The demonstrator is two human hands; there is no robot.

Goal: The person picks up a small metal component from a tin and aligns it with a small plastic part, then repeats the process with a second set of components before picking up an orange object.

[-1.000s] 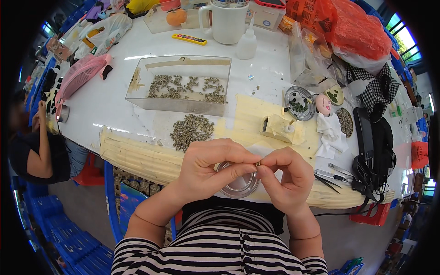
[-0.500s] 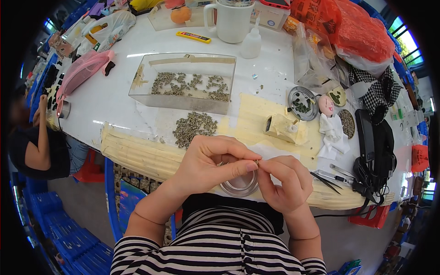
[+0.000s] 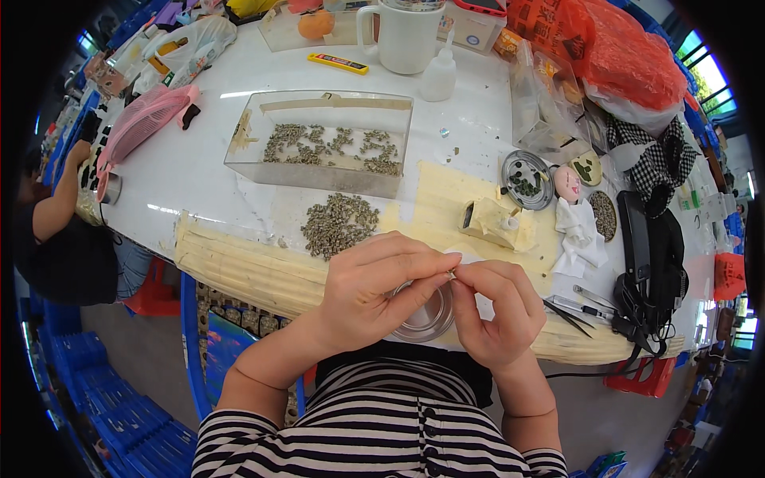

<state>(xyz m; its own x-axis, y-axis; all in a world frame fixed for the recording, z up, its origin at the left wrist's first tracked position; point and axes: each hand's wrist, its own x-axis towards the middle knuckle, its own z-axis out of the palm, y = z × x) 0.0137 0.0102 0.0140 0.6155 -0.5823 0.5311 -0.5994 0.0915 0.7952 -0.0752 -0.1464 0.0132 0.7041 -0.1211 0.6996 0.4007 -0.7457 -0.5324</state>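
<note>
My left hand [image 3: 370, 283] and my right hand [image 3: 504, 312] meet above the table's near edge. Thumb and fingers of each are pinched at one tiny pale piece [image 3: 451, 275], too small to name. Below them is a clear round dish [image 3: 422, 325], partly covered by my hands. Just beyond my left hand lies a heap of small grey-brown parts [image 3: 339, 225] on the tabletop. Farther back, a clear rectangular box [image 3: 319, 177] holds more such parts in loose clusters.
To the right stand a tape-wrapped block [image 3: 498, 225], a round tin of dark pieces [image 3: 527, 180] and crumpled tissue [image 3: 579, 237]. Black tweezers [image 3: 569, 317] lie near the edge. A white mug [image 3: 408, 40] and squeeze bottle [image 3: 439, 76] stand behind. Another person's arm [image 3: 60, 203] is at left.
My left fingers have shifted slightly to the right over the tiny piece, and its thumb is drawn in. The other person's arm at the left has moved.
</note>
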